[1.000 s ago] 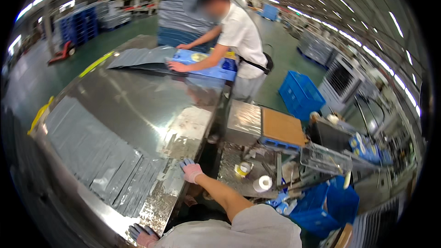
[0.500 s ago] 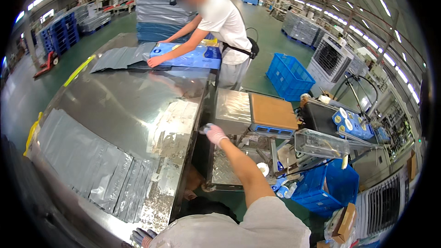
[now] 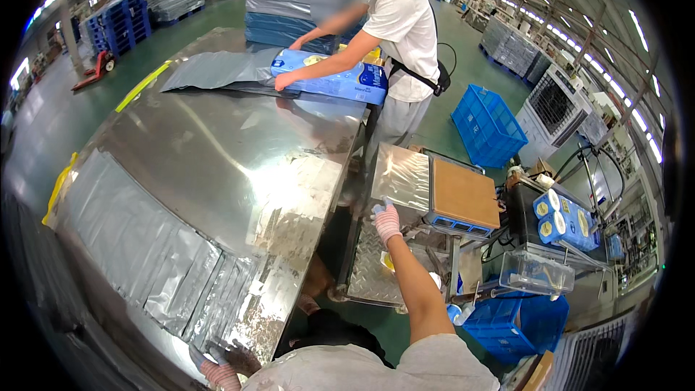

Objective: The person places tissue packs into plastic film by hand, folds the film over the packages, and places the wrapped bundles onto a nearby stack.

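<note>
My left hand (image 3: 218, 368), in a striped glove with grey fingertips, rests at the table's near edge with its fingers apart. Those fingertips lie beside the near end of a fanned row of flat grey plastic bags (image 3: 156, 242). My right hand (image 3: 386, 221), gloved alike, is stretched forward near the shiny metal box top (image 3: 400, 174) and above the tread-plate shelf (image 3: 376, 264). Its fingers look extended, and nothing shows in them. Across the metal table (image 3: 239, 127), another person's hands hold a blue pack of paper rolls (image 3: 347, 81) at a grey bag (image 3: 217, 72).
A brown-topped stand (image 3: 465, 195) is right of the metal box. Farther right, rolls in blue wrap (image 3: 568, 217) lie on a black conveyor. Blue crates (image 3: 489, 127) stand on the floor, another (image 3: 514, 326) nearer me. Tall stacked grey packs (image 3: 279, 0) rise behind the table.
The whole view has shifted. My right hand has moved from the table's edge toward the metal box. My left hand has come farther onto the table, toward the bags.
</note>
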### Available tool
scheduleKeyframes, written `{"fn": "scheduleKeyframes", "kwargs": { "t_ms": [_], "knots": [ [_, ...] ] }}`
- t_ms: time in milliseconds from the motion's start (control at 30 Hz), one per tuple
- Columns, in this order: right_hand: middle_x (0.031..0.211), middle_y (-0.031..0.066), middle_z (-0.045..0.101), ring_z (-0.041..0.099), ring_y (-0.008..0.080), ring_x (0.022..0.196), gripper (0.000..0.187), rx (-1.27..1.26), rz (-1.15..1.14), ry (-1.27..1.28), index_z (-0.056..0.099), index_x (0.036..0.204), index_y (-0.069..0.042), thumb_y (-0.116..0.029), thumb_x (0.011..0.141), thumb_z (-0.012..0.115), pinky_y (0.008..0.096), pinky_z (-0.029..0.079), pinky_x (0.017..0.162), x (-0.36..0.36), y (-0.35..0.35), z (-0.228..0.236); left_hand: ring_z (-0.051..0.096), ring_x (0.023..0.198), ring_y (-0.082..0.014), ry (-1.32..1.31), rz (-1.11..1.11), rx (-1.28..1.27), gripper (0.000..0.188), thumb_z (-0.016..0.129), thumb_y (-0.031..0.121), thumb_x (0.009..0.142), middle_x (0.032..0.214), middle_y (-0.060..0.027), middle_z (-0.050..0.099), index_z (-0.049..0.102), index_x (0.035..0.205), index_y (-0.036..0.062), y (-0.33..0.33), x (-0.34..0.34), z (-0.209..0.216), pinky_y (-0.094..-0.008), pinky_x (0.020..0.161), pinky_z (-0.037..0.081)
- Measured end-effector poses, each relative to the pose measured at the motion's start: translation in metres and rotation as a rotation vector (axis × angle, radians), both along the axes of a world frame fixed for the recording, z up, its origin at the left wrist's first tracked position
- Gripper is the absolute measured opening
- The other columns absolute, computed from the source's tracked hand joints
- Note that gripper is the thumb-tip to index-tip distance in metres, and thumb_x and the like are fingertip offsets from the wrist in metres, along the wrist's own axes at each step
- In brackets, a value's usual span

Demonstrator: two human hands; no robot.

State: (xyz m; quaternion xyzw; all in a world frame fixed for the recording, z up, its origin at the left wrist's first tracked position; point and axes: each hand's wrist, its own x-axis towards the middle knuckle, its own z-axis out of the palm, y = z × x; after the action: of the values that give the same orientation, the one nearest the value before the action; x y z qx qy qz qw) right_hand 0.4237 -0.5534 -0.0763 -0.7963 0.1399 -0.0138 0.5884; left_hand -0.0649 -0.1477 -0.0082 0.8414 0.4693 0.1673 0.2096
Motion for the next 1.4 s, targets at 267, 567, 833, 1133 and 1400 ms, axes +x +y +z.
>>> {"fn": "scheduleKeyframes", "kwargs": {
  "t_ms": [267, 567, 833, 1133, 1400],
  "knots": [
    [0.084, 0.0146, 0.063, 0.059, 0.0292, 0.066, 0.056, 0.057, -0.002, 0.076, 0.039, 0.122, 0.001, -0.04, 0.086, 0.051, 0.04, 0.049, 0.061, 0.051, 0.056, 0.157, 0.037, 0.126, -0.0356, 0.151, -0.185, -0.006, 0.071, 0.048, 0.051, 0.087, 0.136, -0.0199, 0.041, 0.033, 0.139, 0.0064, -0.018, 0.069, -0.033, -0.0479, 0.104, 0.028],
    [0.064, 0.0133, 0.06, 0.055, 0.0302, 0.051, 0.069, 0.756, -0.078, 0.235, 0.058, 0.079, -0.006, -0.073, 0.079, 0.038, 0.0425, 0.047, 0.047, 0.175, 0.037, 0.083, 0.057, 0.081, -0.0238, 0.165, -0.358, -0.626, 0.043, 0.05, 0.042, 0.09, 0.094, -0.0126, 0.06, 0.049, 0.112, 0.0055, 0.006, 0.113, -0.036, -0.0379, 0.073, 0.044],
    [0.08, 0.0141, 0.061, 0.057, 0.0262, 0.055, 0.043, 0.385, 0.007, 0.064, 0.036, 0.134, -0.021, -0.029, 0.092, 0.043, 0.0408, 0.051, 0.048, 0.165, 0.039, 0.023, 0.057, 0.081, -0.0233, 0.321, -0.318, -0.736, 0.041, 0.049, 0.042, 0.09, 0.094, -0.0124, 0.061, 0.051, 0.111, 0.0065, 0.005, 0.156, 0.005, -0.0382, 0.074, 0.044],
    [0.058, 0.0012, 0.047, 0.042, 0.0129, 0.042, 0.026, 0.456, -0.168, -0.452, 0.056, 0.105, -0.009, -0.028, 0.088, 0.057, 0.0277, 0.036, 0.037, 0.199, -0.009, 0.088, 0.058, 0.082, -0.0228, 0.435, -0.32, -0.75, 0.039, 0.048, 0.042, 0.09, 0.095, -0.0122, 0.062, 0.053, 0.109, 0.0076, -0.003, 0.207, 0.013, -0.0385, 0.075, 0.044],
    [0.062, 0.005, 0.051, 0.049, 0.0157, 0.049, 0.047, 0.485, -0.324, -0.655, 0.037, 0.134, -0.019, -0.015, 0.089, 0.048, 0.0296, 0.043, 0.045, 0.244, -0.237, 0.158, 0.059, 0.082, -0.0223, 0.485, -0.376, -0.746, 0.038, 0.046, 0.042, 0.09, 0.095, -0.012, 0.062, 0.055, 0.107, 0.0086, 0.003, 0.233, 0.014, -0.0388, 0.076, 0.044]
  ]
}}
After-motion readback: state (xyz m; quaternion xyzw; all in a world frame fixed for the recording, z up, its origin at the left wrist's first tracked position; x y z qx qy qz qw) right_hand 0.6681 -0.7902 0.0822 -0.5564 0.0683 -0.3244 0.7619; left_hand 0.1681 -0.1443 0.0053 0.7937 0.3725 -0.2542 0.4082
